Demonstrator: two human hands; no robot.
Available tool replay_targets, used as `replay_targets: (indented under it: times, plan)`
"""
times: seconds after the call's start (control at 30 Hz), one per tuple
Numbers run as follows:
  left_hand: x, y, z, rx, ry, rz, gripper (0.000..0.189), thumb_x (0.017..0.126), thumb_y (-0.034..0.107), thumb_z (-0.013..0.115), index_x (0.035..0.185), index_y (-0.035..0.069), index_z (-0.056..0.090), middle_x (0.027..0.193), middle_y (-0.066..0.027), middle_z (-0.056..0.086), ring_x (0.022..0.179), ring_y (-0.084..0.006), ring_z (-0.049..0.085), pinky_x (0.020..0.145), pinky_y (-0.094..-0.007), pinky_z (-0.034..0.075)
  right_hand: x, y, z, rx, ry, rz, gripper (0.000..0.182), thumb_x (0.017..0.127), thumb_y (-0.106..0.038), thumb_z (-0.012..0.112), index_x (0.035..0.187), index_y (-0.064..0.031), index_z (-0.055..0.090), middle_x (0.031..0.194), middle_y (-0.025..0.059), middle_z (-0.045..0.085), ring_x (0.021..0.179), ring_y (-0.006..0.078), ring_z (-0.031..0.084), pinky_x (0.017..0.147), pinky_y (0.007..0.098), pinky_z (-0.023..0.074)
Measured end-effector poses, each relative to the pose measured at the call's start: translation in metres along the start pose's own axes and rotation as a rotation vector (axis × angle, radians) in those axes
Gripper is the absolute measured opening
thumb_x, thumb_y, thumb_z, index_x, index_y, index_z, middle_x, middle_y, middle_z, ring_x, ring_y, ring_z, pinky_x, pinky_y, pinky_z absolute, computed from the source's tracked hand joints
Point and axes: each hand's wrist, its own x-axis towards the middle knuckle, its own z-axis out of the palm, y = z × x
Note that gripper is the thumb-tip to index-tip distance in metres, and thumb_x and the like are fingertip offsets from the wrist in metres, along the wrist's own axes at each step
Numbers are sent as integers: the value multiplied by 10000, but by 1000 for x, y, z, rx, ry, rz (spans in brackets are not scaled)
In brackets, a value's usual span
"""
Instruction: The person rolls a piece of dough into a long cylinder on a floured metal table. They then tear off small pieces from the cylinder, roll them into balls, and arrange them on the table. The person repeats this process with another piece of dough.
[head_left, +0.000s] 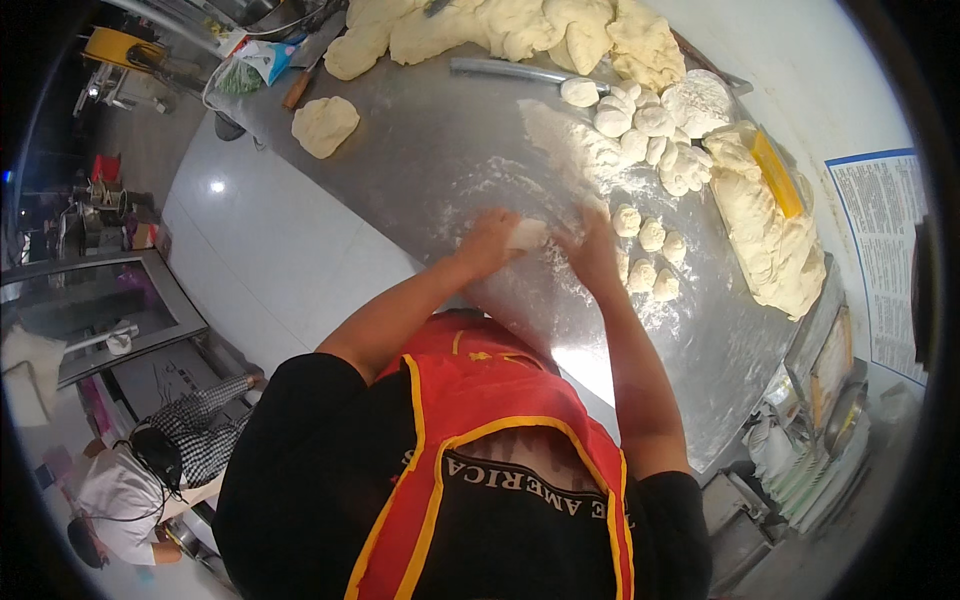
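Note:
A small flattened piece of dough (529, 234) is at the floured middle of the metal worktop (405, 150). My left hand (489, 241) holds its left side, fingers along the far edge and thumb at the near edge. Just to the right, my right hand (592, 246) is spread over the flour, apart from that piece and with nothing seen in it. Beside my right wrist stand several small dough lumps (652, 235) in short rows, one partly hidden by the wrist. Farther off, floured dough rounds (634, 145) are heaped near loose flour (577, 142).
Large dough masses (510, 30) line the far edge, with a metal bar (517, 70) before them. A yellow scraper (777, 174) rests on more dough (772, 240) at right. A wooden-handled blade (298, 90) lies beyond a dough round (325, 127). A person (127, 487) is at lower left.

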Motion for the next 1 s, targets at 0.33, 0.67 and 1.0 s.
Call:
replay_targets:
  times: [0.33, 0.67, 1.0]
  plan:
    - [8, 33, 5, 47, -19, 18, 257, 756, 289, 654, 910, 86, 621, 892, -158, 652, 867, -355, 614, 781, -460, 458, -29, -30, 27, 523, -93, 423, 381, 734, -72, 693, 1093, 39, 624, 890, 80, 650, 763, 135, 603, 667, 263, 490]
    - [12, 35, 9, 200, -8, 109, 151, 690, 255, 660, 677, 105, 666, 740, -135, 666, 675, -333, 641, 640, -454, 489, -33, -15, 39, 994, -28, 561, 272, 687, 8, 659, 957, 6, 637, 807, 25, 619, 702, 104, 580, 618, 235, 471]
    - [27, -2, -13, 80, -201, -123, 332, 760, 359, 699, 927, 73, 678, 890, -188, 662, 852, -346, 641, 741, -449, 496, -47, -25, -11, 604, -59, 422, 334, 746, -75, 670, 1068, -9, 610, 816, 66, 616, 720, 153, 583, 631, 275, 469]
